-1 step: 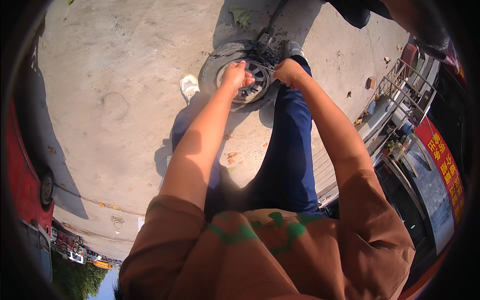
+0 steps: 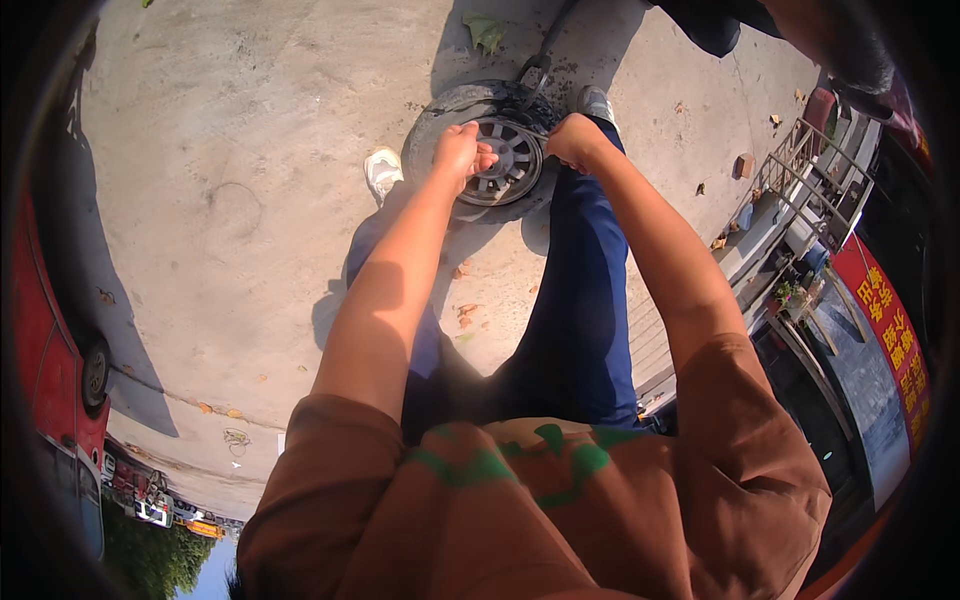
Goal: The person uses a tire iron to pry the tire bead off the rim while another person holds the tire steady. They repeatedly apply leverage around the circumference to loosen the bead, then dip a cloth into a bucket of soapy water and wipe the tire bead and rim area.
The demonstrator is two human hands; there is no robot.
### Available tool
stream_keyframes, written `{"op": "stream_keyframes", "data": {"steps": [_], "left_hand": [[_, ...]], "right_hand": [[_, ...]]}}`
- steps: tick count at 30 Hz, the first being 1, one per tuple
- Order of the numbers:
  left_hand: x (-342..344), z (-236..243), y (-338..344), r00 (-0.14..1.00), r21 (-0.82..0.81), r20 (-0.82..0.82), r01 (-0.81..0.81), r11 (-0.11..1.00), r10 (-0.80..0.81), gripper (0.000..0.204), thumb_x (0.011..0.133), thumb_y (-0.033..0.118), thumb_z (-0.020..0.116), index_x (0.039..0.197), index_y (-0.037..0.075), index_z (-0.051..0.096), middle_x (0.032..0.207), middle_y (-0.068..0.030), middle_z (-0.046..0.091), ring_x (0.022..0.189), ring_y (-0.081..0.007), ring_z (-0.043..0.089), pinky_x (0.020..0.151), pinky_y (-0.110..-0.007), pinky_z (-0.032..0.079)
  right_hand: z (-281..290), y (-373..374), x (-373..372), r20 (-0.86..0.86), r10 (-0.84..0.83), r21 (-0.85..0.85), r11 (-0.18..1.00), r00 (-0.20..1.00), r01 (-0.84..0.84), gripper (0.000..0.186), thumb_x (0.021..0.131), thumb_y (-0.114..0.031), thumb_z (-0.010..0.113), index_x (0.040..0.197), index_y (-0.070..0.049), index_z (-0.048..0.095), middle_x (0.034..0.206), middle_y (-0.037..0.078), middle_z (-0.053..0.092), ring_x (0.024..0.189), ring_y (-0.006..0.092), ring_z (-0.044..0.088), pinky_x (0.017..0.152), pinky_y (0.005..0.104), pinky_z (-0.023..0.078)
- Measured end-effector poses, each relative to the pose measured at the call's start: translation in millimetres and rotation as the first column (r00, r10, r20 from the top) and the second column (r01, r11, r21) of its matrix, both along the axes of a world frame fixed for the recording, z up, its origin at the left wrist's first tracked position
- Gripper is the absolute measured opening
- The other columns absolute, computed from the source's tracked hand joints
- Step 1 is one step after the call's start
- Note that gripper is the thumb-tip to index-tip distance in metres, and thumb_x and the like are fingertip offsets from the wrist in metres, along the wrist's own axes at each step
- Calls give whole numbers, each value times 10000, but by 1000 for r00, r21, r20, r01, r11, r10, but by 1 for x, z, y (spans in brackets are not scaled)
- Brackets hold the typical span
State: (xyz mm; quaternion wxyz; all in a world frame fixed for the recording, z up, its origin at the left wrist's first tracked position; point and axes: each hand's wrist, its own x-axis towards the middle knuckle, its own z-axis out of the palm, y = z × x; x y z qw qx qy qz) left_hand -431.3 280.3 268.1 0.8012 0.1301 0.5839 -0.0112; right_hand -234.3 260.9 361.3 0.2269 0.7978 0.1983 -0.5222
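Note:
A car wheel with a dark, dusty tyre and a spoked metal rim lies flat on the ground between my feet. My left hand is over the rim's left side, fingers curled closed. At the rim's right edge is my right hand, closed in a pinch. A thin dark line runs along the rim between the hands; whether it is a rod, a cord or the rim's own edge cannot be told. What the fingers hold is hidden. A long dark bar reaches the tyre's far side.
My shoes, the left one and the right one, flank the wheel. Another person's dark shoe is at the upper right. A metal rack stands right, a red vehicle left. Dry leaves and a small brown block lie on the concrete.
My left hand has shifted slightly left relative to the wheel, a little farther from my right hand. The whole view has moved slightly.

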Motion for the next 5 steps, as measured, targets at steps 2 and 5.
{"op": "stream_keyframes", "data": {"steps": [2, 5], "left_hand": [[-47, 11, 14, 996, 25, -76, -54, 998, 56, 311, 1075, 304, 497, 1191, 17, 476, 901, -142, 627, 690, -221, 689, 526, -282, 556], [-94, 24, 15, 978, -2, -148, -148, 989, 146, 361, 1046, 315, 558, 1229, 18, 465, 929, -152, 622, 709, -248, 694, 518, -292, 559]], "right_hand": [[-9, 10, -10, 5, 69, -29, 997, 998, -69, 231, 800, -147, 629, 809, 60, 731, 728, 186, 701, 598, 318, 695, 594, 413, 570], [-20, 12, -18, 47, 118, 67, 990, 992, -121, 140, 811, -140, 679, 709, -46, 698, 630, 145, 639, 474, 285, 583, 448, 384, 484]]}}
